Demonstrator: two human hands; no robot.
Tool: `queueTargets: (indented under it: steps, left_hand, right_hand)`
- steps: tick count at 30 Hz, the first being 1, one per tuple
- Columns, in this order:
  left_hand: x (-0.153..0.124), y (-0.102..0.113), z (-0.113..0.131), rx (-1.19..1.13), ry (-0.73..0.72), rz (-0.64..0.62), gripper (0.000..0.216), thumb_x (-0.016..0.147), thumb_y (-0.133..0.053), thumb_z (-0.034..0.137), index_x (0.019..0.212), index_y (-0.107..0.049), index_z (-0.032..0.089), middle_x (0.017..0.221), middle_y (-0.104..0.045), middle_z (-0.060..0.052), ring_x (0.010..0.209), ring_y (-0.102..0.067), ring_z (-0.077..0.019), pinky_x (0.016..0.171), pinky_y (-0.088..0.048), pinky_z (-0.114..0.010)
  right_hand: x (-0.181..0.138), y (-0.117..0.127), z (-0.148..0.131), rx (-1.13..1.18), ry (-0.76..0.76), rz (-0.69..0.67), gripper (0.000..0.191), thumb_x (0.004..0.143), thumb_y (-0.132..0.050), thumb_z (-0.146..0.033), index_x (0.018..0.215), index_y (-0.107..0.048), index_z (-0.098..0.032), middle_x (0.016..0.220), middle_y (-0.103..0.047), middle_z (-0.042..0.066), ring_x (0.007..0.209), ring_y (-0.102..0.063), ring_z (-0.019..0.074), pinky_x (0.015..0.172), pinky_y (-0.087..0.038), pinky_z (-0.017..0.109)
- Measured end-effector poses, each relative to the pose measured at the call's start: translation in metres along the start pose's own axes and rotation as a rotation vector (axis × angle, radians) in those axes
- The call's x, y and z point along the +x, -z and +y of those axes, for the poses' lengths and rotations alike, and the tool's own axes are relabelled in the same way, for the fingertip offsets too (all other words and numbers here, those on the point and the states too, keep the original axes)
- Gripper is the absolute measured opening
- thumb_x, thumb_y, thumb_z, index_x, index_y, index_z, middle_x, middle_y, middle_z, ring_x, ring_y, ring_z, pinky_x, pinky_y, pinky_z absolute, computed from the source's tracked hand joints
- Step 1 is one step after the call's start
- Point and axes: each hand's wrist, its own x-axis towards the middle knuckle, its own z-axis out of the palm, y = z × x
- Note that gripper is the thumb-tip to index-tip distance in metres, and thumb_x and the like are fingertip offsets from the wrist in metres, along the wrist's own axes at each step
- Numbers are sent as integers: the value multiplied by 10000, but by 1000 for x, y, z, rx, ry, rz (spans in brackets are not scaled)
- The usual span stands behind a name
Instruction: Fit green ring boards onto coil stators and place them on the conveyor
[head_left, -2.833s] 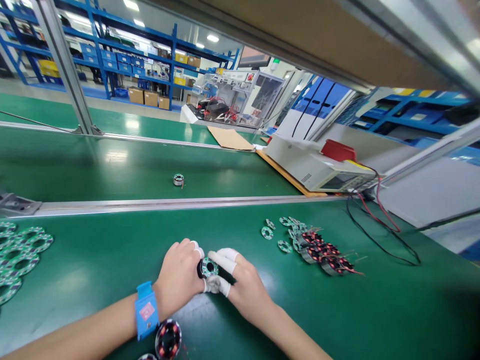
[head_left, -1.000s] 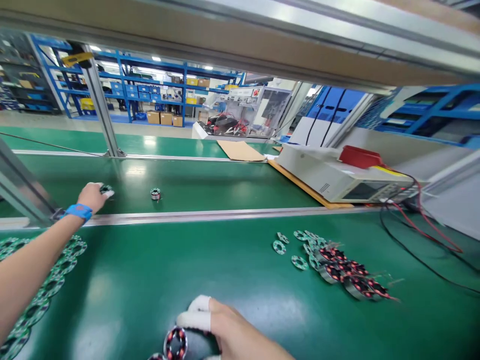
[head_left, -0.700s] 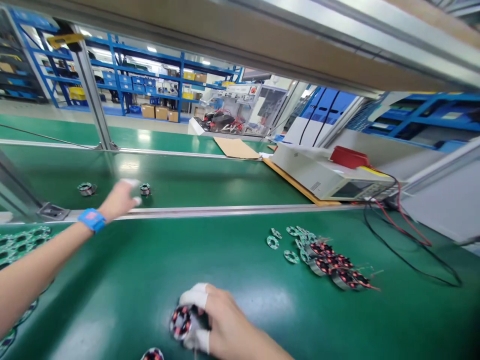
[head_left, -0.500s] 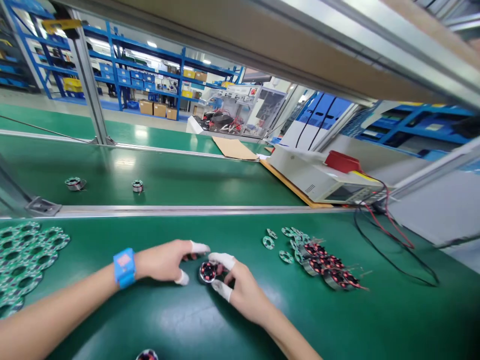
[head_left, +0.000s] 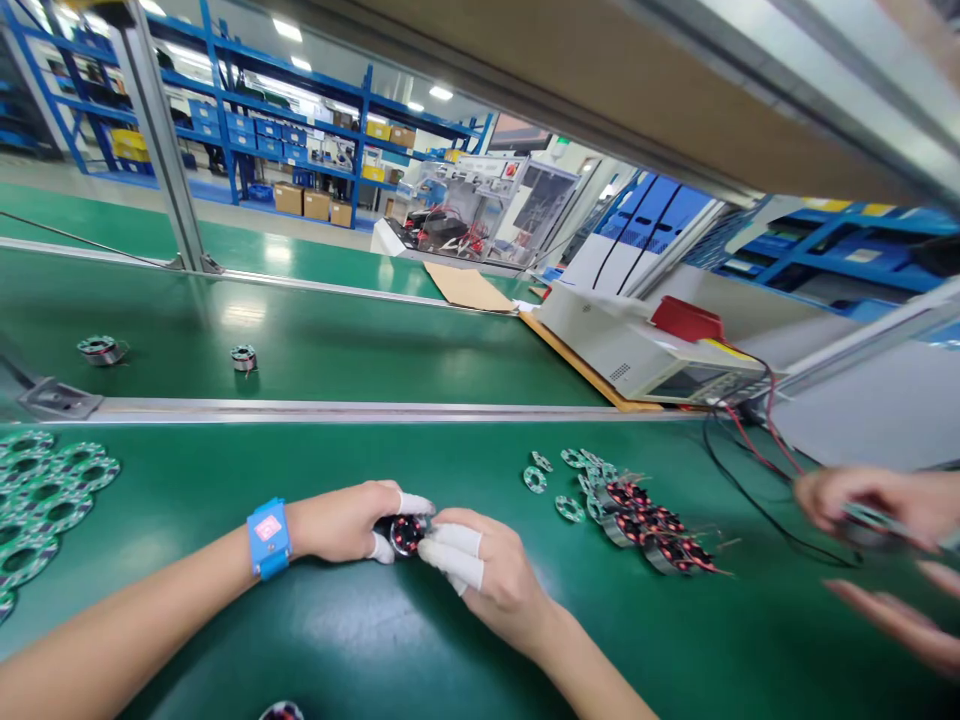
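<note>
A motor stator (head_left: 407,536) with dark core and reddish copper windings stands on the green bench, windings facing up. My left hand (head_left: 358,522), wearing a blue wrist strap (head_left: 268,540) and white finger cots, grips it from the left between thumb and forefinger. At its right edge are the closed, cot-covered fingertips of my right hand (head_left: 491,565); whatever they pinch there is hidden. Another stator (head_left: 283,711) is cut off by the bottom edge. To the right sit several wound stators (head_left: 652,528) in a group, beside loose ring-shaped green circuit boards (head_left: 535,480).
Panels of ring boards (head_left: 45,495) lie at the left. Beyond the metal rail (head_left: 360,411) stand two board-topped stators (head_left: 244,358). A bench instrument (head_left: 652,350) with trailing cables (head_left: 757,500) is at the back right. A co-worker's blurred hands (head_left: 877,500) hold a similar part at the right edge.
My left hand has closed on the stator. My right fingers have shifted from around it to its right edge, bunched together. A co-worker's hands have come in from the right.
</note>
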Motion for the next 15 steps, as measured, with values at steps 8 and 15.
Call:
queueTargets:
  steps: [8, 15]
  left_hand:
    - [0, 0, -2, -2, -18, -52, 301, 704, -553, 27, 952, -531, 195, 882, -478, -2, 859, -493, -157, 763, -394, -221]
    - [1, -2, -4, -6, 4, -55, 253, 707, -558, 32, 910, -524, 177, 882, -477, -6, 872, -493, -163, 786, -406, -236]
  right_hand:
    - [12, 3, -8, -115, -57, -114, 134, 820, -559, -142, 927, -638, -163, 803, -676, 65, 756, -585, 183, 615, -509, 292]
    - [19, -4, -11, -132, -15, -55, 130, 842, -552, -167, 762, -651, -195, 787, -678, 36, 781, -576, 173, 662, -491, 279]
